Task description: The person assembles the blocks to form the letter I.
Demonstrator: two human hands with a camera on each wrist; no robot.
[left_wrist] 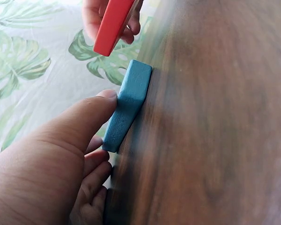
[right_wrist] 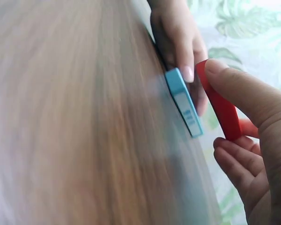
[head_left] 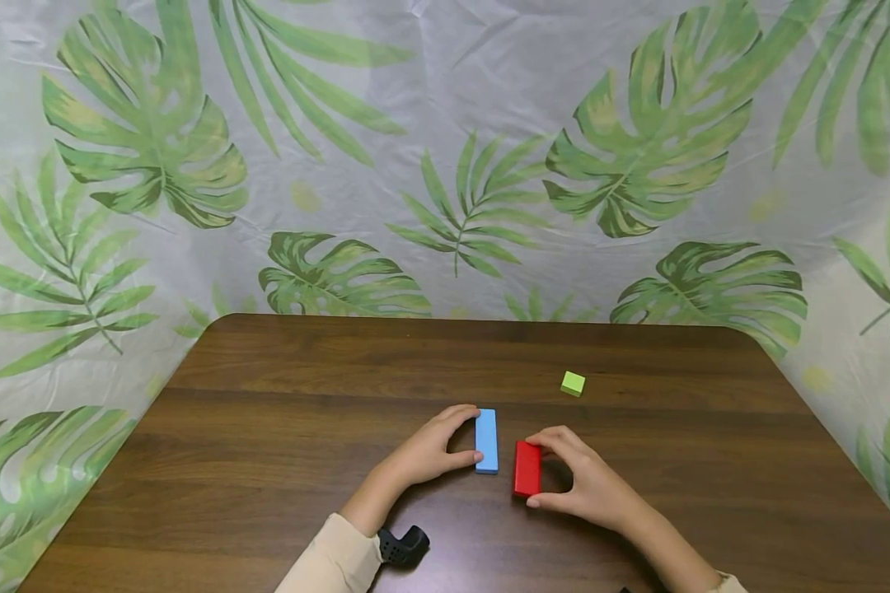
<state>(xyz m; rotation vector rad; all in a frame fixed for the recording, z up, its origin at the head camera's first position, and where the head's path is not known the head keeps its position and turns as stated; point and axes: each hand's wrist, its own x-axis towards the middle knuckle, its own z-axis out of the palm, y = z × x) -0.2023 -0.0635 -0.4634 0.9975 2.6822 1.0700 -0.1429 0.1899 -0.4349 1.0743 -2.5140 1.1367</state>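
Observation:
A light blue rectangular block [head_left: 486, 442] rests on the brown table, its long side running away from me. My left hand [head_left: 433, 449] holds it from the left, thumb near its closer end and fingers at its far end. In the left wrist view the thumb lies against the side of the blue block [left_wrist: 129, 103]. To the right, a red rectangular block [head_left: 527, 469] is gripped end to end between the thumb and fingers of my right hand [head_left: 582, 482]. The right wrist view has the red block [right_wrist: 220, 103] raised off the tabletop, apart from the blue one.
A small lime-green block [head_left: 573, 384] sits farther back on the table [head_left: 304, 371], right of the blue block. Behind the table's far edge hangs a pale cloth [head_left: 475, 99] printed with green leaves. A black band [head_left: 404, 547] is on my left wrist.

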